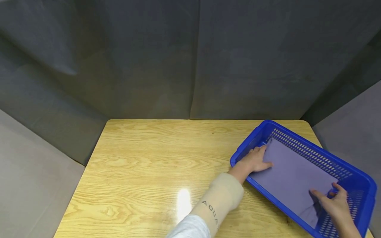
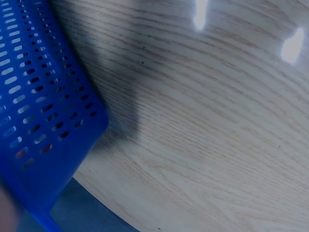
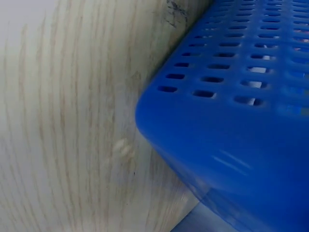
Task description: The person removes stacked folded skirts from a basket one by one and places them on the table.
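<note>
A flat, smooth purple-grey sheet, perhaps folded cloth (image 1: 291,175), lies inside the blue plastic basket (image 1: 372,198). My left hand (image 1: 254,160) is at its left end, fingers stretched along the edge and thumb reaching over the top. At the opposite end, my right hand (image 1: 334,201) has thumb and fingers spread wide around the edge, the thumb over the surface. Small creases show at the sheet's near right corner. Both wrist views show mainly the outside of the slotted basket, so neither hand's contact is visible there.
The basket stands at an angle on the right side of a wood-grain table (image 1: 143,172). Dark grey cloth panels (image 1: 148,59) rise behind the table and on both sides. The left forearm crosses the basket's near rim.
</note>
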Available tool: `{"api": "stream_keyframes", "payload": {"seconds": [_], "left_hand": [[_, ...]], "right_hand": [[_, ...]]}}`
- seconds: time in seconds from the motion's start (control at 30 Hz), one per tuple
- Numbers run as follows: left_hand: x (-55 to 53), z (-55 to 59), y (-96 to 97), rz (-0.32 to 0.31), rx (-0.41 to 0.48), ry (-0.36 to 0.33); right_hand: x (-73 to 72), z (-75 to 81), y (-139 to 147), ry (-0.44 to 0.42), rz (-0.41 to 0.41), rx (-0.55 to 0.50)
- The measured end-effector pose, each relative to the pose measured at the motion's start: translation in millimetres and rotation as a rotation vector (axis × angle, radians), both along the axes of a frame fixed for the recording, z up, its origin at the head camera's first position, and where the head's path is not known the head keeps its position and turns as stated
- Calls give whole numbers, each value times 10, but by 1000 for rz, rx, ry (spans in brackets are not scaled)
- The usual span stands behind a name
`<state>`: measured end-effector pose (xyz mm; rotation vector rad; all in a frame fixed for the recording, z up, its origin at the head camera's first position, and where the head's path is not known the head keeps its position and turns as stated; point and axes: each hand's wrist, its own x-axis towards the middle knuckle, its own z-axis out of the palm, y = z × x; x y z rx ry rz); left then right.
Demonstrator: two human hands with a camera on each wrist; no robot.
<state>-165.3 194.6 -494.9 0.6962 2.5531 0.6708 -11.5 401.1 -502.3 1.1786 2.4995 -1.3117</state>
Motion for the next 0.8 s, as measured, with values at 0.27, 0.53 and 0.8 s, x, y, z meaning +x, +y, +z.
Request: {"api": "stream_keyframes", "payload": {"seconds": [0.27, 0.53, 0.8], "left_hand": [[23, 42, -3, 56, 28, -83], [20, 24, 4, 99, 70, -154], [29, 19, -3, 133, 129, -225]], "right_hand": [[4, 21, -72, 3, -27, -1], [-5, -228, 82, 1, -35, -1], [-21, -536, 318, -12, -45, 0]]}}
